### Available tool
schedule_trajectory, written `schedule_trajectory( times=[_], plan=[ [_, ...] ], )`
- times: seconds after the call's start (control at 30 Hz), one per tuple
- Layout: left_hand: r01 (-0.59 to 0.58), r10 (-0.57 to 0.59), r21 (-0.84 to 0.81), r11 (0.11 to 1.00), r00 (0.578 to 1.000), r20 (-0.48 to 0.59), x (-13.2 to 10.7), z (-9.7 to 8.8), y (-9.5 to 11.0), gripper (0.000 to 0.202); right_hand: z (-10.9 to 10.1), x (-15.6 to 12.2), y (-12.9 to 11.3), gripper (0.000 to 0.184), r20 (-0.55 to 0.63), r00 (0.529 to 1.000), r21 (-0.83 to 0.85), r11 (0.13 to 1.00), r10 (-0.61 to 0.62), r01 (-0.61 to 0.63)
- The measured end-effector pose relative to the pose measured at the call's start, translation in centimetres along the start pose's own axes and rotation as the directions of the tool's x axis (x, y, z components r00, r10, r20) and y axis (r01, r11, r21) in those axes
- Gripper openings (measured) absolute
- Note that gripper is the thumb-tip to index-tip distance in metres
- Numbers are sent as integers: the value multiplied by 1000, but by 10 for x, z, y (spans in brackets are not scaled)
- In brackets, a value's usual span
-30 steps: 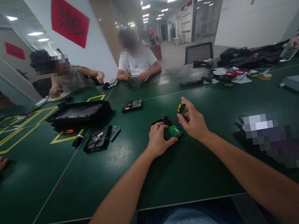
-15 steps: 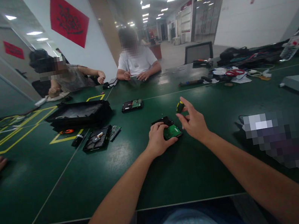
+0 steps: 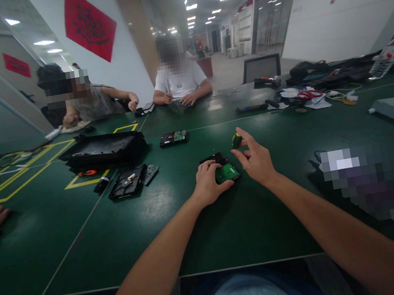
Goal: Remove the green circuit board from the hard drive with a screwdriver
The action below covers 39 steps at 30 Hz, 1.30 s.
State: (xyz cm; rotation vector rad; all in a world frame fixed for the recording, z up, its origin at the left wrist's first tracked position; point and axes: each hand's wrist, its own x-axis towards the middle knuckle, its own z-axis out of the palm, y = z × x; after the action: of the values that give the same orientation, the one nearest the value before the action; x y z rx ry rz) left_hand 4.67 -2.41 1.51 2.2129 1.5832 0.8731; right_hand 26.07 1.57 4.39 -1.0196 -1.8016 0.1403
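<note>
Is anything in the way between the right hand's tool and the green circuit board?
Nothing visible stands between the yellow-and-black tool in the right hand and the exposed part of the green circuit board; the left hand holds from the left side.

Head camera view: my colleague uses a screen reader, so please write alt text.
A person's left hand steadies a hard drive with a green circuit board on a green table, while the right hand holds a yellow-and-black tool beside it. To the left are an open black casing and a black tray.
</note>
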Motion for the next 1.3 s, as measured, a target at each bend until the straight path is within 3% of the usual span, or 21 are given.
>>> schedule_trajectory(
  times=[0.37,0.63,1.3],
  plan=[
    [-1,1,-2,1000,1000,-4,0,0,1,59,-1,0,-2,63,-9,1000,-47,999,4,-5],
    [0,0,4,1000,1000,-8,-1,-1,2,58,2,-3,0,71,-6,999,45,998,36,-36],
    [-13,13,13,1000,1000,-8,0,0,0,58,2,-2,1,67,23,999,69,997,22,-23]
  ],
)
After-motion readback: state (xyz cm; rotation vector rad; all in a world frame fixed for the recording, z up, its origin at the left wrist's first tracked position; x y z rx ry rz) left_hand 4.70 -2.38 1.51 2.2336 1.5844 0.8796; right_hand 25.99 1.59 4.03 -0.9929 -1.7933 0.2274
